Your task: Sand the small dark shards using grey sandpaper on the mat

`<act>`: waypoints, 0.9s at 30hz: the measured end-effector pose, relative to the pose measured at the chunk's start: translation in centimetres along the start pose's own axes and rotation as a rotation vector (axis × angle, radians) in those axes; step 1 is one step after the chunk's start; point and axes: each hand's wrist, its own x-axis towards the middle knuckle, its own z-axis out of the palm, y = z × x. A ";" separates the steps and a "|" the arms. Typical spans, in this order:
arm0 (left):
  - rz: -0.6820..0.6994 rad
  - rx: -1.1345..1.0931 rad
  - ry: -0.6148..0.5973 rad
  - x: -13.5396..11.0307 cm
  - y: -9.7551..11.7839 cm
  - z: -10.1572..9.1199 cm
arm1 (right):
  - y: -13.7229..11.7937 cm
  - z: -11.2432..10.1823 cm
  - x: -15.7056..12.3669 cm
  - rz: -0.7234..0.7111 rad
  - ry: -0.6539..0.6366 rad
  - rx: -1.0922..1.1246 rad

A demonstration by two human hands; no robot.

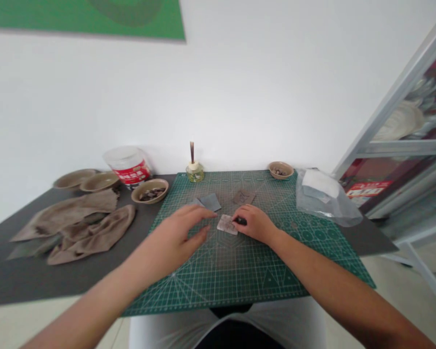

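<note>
My left hand [183, 230] hovers over the green cutting mat [199, 286], thumb and fingers apart, holding nothing. My right hand [255, 223] is closed in a pinch around a small dark piece [241, 221], too small to identify. Right beneath those fingertips lies a pale, smudged rectangular sheet [226, 224]. Behind the left fingers sits a grey square sheet [210, 201], partly covered by the hand. A brown square sheet [244, 196] with dark markings on it lies just beyond my right hand.
Left on the dark table are crumpled brown cloths [90, 232], a bowl of dark pieces [150, 191], a red-labelled tub [129, 167] and other bowls [100, 182]. Toward the wall stand a reed diffuser [195, 170] and a small bowl [281, 169]. A plastic bag [323, 196] lies right.
</note>
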 end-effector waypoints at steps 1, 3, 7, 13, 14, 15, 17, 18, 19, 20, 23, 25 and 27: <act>-0.002 -0.001 -0.064 0.6 -0.5 1.4 | 0.0 0.0 0.0 0.004 -0.004 -0.001; -0.024 0.002 -0.185 1.9 -1.8 4.3 | 0.1 -0.1 -0.1 0.005 -0.017 0.004; -0.051 0.041 -0.266 4.1 -4.0 7.5 | 0.0 -0.3 -0.1 -0.006 -0.063 0.002; -0.015 -0.010 -0.405 6.5 -5.9 6.5 | -0.2 0.0 0.4 -0.040 -0.079 0.032; -0.016 -0.038 -0.417 6.7 -6.1 6.3 | -0.2 0.1 0.4 -0.047 -0.088 0.038; -0.015 -0.069 -0.424 6.9 -6.3 6.3 | -0.2 0.2 0.5 -0.041 -0.089 0.038; -0.015 -0.134 -0.426 7.1 -6.7 6.3 | -0.3 0.3 0.6 -0.004 -0.078 0.024; -0.014 -0.168 -0.421 7.1 -6.8 6.4 | -0.4 0.4 0.7 0.021 -0.071 0.020; -0.012 -0.203 -0.410 7.1 -6.9 6.5 | -0.5 0.4 0.8 0.048 -0.059 0.022; -0.010 -0.236 -0.393 7.1 -7.0 6.6 | -0.7 0.4 0.8 0.081 -0.044 0.036; 0.015 -0.300 -0.346 6.8 -7.2 6.8 | -1.2 0.3 1.0 0.237 0.036 0.137; 0.053 -0.302 -0.327 6.7 -7.2 6.9 | -1.3 0.2 1.1 0.339 0.071 0.226; 0.096 -0.287 -0.312 6.7 -7.1 6.9 | -1.4 0.0 1.1 0.382 0.063 0.303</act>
